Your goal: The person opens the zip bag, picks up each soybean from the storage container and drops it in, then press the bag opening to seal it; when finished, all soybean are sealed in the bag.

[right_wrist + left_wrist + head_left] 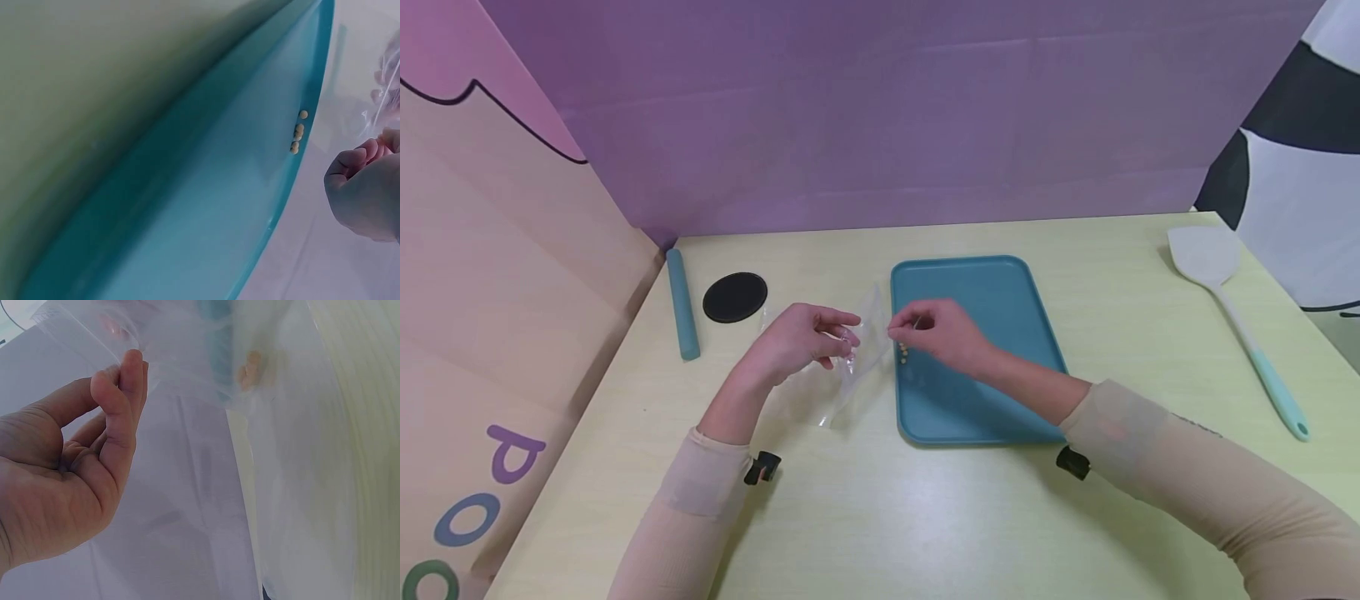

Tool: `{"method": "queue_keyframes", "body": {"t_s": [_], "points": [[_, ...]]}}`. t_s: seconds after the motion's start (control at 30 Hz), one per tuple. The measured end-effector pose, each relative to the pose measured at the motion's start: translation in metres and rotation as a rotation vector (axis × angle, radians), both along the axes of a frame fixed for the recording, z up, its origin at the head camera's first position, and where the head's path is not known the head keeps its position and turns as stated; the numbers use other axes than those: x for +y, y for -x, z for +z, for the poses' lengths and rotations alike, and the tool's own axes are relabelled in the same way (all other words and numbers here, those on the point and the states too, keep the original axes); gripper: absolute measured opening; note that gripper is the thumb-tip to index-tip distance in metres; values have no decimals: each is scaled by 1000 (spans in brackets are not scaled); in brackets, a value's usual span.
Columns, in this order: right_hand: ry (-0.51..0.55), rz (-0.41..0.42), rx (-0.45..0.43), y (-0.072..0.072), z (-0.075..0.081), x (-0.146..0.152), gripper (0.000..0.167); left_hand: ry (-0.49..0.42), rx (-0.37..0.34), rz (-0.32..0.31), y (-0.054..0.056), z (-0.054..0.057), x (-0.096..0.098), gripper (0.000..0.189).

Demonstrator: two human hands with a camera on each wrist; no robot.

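Observation:
A clear plastic bag [868, 337] stands between my two hands, left of the blue tray [970, 417]. My left hand [808, 333] pinches its near film between thumb and fingers; in the left wrist view my left hand [81, 437] shows bent fingers against the film. My right hand [943, 333] is over the tray's left rim, thumb and fingertips together at the bag's outer edge. I cannot tell whether they also hold something small. Several small pale round beans [903, 354] lie along the tray's left edge, below the right hand; the right wrist view shows these beans [298, 132] in a row.
A black round disc [735, 297] and a blue stick [682, 304] lie at the table's left. At the right rests a white spatula [1206, 254] with a pale green handle. A purple cloth [880, 117] rises behind the table's back edge.

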State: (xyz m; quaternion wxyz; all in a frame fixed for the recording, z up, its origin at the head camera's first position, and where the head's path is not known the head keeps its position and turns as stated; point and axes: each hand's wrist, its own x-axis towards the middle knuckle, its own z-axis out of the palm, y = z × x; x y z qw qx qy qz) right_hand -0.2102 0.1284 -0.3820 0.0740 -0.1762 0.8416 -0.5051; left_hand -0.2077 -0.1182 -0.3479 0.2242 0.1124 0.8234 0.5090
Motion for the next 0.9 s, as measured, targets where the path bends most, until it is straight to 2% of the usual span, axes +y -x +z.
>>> {"method": "queue_keyframes", "body": {"t_s": [0.17,0.4,0.6,0.9], "points": [[15,-16,-20,2,-6,6,17,-7,-3,2,0,0,0,45],[-88,10,-19,5,-15,10,13,-3,4,4,0,-1,0,44],[-117,57,-30,7,-26,11,8,-6,6,7,0,0,-1,44],[-176,41,-17,6,-31,10,7,-9,0,7,-1,2,0,44]]}}
